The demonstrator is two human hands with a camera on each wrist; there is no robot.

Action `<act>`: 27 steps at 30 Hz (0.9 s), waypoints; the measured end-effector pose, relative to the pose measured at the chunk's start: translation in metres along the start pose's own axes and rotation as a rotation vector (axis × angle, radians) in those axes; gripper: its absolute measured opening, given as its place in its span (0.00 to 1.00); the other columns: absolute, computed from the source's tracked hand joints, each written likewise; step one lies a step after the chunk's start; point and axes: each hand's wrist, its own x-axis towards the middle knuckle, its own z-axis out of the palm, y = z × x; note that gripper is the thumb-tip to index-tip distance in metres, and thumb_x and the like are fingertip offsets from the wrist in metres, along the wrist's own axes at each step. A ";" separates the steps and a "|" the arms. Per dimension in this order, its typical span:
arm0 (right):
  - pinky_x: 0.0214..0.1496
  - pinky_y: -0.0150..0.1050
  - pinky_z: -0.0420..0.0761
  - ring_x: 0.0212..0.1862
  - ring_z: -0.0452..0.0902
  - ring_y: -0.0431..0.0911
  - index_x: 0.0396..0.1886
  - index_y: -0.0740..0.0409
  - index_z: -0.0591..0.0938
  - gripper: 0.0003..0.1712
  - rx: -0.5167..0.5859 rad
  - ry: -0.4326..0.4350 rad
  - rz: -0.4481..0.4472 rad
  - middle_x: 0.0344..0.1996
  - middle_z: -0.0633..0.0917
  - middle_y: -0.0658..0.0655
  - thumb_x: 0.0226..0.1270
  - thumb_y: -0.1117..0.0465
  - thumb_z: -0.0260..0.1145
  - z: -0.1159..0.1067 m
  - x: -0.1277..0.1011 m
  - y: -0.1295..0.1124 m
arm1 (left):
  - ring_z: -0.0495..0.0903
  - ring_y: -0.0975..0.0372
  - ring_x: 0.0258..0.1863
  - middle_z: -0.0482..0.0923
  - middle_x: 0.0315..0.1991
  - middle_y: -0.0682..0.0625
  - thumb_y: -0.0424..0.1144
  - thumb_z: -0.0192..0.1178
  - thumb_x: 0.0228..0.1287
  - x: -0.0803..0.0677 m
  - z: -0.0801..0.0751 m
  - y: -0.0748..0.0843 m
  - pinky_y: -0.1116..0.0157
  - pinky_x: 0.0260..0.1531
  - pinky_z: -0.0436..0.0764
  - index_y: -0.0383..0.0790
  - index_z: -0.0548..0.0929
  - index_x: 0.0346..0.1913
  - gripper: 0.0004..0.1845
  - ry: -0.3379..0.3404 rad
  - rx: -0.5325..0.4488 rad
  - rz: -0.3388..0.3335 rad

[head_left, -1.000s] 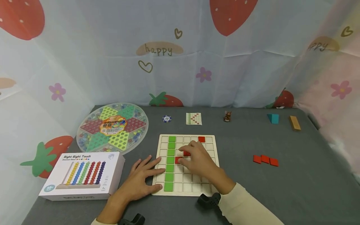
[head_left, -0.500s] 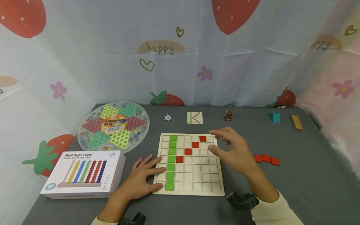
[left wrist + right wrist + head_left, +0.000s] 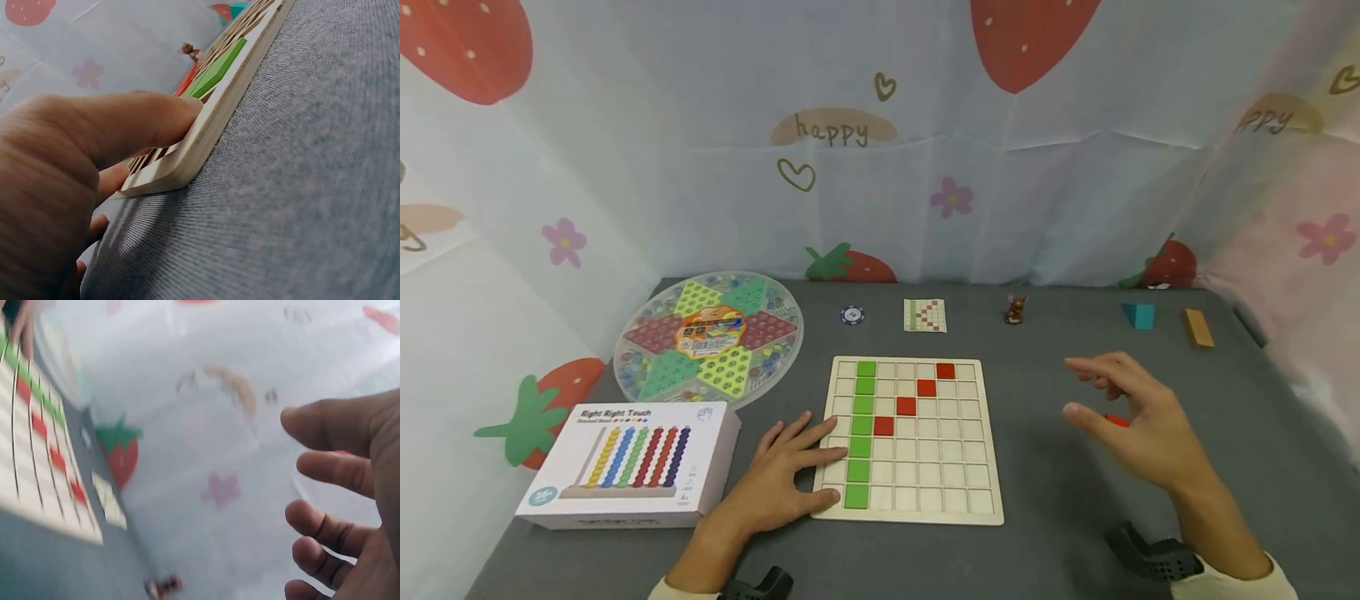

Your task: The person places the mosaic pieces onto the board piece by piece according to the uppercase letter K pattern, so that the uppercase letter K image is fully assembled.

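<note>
A wooden grid board lies on the dark table with a column of green tiles near its left side. Several red tiles form a diagonal from beside that column up to the top right. My left hand rests on the board's left edge, fingers spread; in the left wrist view its thumb presses the rim near a green tile. Off to the right, my right hand hovers over the table with nothing in its fingers. It partly hides loose red tiles, one red tile showing between thumb and fingers.
A pattern card, a poker chip and a small brown animal figurine lie behind the board. Left stand a white toy box and a round Chinese checkers set. A blue block and a wooden block lie at the back right.
My right hand has let go of a red tile on the board and moved right, over to the loose red tiles. My left hand has stayed on the board's edge.
</note>
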 end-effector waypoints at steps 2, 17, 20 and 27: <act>0.44 0.30 0.67 0.44 0.68 0.39 0.58 0.65 0.79 0.36 -0.005 0.012 0.006 0.47 0.78 0.49 0.45 0.82 0.72 -0.009 -0.008 0.011 | 0.50 0.48 0.72 0.61 0.71 0.53 0.56 0.67 0.56 0.000 0.001 0.000 0.43 0.66 0.40 0.52 0.82 0.59 0.28 -0.001 0.000 0.002; 0.40 0.38 0.70 0.46 0.69 0.45 0.63 0.60 0.76 0.28 -0.178 -0.120 0.406 0.49 0.77 0.58 0.63 0.60 0.70 -0.044 -0.056 0.080 | 0.50 0.48 0.72 0.61 0.71 0.51 0.55 0.68 0.55 0.000 -0.001 0.001 0.44 0.66 0.39 0.51 0.83 0.59 0.28 -0.003 -0.002 -0.004; 0.41 0.49 0.72 0.47 0.70 0.55 0.64 0.64 0.74 0.30 -0.180 -0.216 0.489 0.52 0.75 0.67 0.65 0.57 0.69 -0.048 -0.061 0.092 | 0.50 0.48 0.72 0.61 0.71 0.51 0.55 0.68 0.55 0.000 -0.001 0.001 0.44 0.66 0.39 0.51 0.83 0.59 0.28 -0.004 0.000 -0.007; 0.39 0.53 0.72 0.43 0.70 0.56 0.58 0.68 0.77 0.27 -0.227 -0.340 0.503 0.46 0.76 0.67 0.62 0.60 0.71 -0.050 -0.071 0.112 | 0.50 0.48 0.72 0.61 0.71 0.51 0.55 0.67 0.55 0.000 0.000 0.000 0.43 0.66 0.40 0.51 0.83 0.59 0.28 0.001 0.000 -0.001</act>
